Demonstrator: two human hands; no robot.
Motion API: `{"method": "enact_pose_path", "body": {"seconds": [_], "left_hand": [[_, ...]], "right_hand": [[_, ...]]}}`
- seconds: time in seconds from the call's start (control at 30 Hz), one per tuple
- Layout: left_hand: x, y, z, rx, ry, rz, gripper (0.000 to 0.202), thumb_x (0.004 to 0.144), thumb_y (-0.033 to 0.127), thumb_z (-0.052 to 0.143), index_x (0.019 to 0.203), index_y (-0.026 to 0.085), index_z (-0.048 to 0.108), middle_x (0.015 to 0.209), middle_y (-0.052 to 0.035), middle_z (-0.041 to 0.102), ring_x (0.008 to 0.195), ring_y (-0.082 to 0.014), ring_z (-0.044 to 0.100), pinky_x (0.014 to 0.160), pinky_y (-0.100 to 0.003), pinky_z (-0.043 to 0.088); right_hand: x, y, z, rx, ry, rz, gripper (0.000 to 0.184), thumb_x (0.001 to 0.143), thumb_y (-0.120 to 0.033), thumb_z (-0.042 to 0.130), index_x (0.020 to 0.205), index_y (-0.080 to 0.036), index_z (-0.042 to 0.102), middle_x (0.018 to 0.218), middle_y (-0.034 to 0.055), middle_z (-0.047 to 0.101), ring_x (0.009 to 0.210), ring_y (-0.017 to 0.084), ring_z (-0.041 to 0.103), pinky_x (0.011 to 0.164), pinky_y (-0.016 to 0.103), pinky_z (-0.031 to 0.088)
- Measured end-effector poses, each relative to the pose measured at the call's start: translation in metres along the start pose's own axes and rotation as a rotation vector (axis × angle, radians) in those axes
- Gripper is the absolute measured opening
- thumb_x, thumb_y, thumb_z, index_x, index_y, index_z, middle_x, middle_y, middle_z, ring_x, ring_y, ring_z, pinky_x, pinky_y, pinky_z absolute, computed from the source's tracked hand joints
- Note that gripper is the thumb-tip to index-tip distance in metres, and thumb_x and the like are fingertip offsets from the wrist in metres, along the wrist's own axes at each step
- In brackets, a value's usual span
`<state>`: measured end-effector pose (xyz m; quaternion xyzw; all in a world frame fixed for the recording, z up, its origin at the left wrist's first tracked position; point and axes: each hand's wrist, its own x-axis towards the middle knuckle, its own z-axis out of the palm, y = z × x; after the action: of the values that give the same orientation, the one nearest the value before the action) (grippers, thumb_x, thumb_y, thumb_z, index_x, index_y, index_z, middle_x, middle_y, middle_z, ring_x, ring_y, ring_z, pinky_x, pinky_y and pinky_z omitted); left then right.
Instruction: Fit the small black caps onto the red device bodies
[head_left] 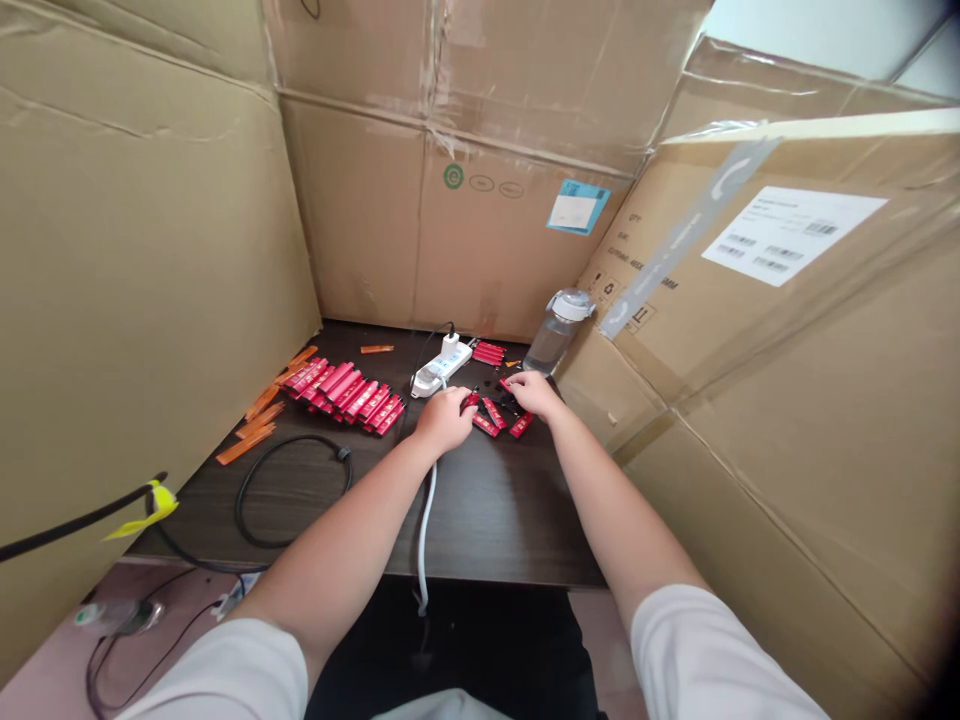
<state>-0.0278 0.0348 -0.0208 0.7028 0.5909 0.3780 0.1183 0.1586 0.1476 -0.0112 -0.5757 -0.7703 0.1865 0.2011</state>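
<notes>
My left hand (447, 420) is closed around a slim red piece (470, 401), a small dark tip showing at its upper end. To the right, my right hand (534, 394) pinches another red piece, of which only the end (504, 384) shows past the fingers. Between and below the hands lie several loose red pieces (493, 413) with pale markings, among small black parts (510, 403). A large layered pile of similar red pieces (346, 394) covers the desk left of my left hand. Their exact kind is too small to make out.
Behind the hands a white power strip (442, 370) holds a plug, beside a small red stack (489, 353) and a water bottle (556, 330). Orange strips (259, 428) and a looped black cable (241, 490) lie left. Cardboard walls (480, 240) enclose the desk.
</notes>
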Motion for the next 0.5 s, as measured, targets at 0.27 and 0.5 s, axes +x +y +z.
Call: {"method": "enact_pose_path", "body": {"seconds": [0.27, 0.5], "left_hand": [[-0.001, 0.0, -0.001, -0.014, -0.007, 0.007, 0.01, 0.08, 0.023, 0.056, 0.083, 0.017, 0.063, 0.08, -0.0058, 0.063, 0.076, -0.0184, 0.057, 0.07, -0.029, 0.042], [0.0, 0.0, -0.002, -0.024, 0.001, 0.018, 0.009, 0.079, 0.022, 0.055, 0.08, 0.017, 0.062, 0.078, -0.0056, 0.062, 0.074, -0.0187, 0.056, 0.069, -0.029, 0.042]], "right_hand": [[0.004, -0.005, -0.004, -0.095, -0.089, -0.052, 0.019, 0.074, -0.01, 0.057, 0.084, -0.013, 0.074, 0.09, 0.0088, 0.073, 0.082, 0.018, 0.064, 0.079, 0.024, 0.046], [0.003, -0.013, -0.002, -0.035, -0.005, -0.054, 0.011, 0.072, -0.016, 0.065, 0.08, -0.014, 0.072, 0.077, 0.0069, 0.07, 0.072, 0.017, 0.062, 0.075, 0.028, 0.047]]}}
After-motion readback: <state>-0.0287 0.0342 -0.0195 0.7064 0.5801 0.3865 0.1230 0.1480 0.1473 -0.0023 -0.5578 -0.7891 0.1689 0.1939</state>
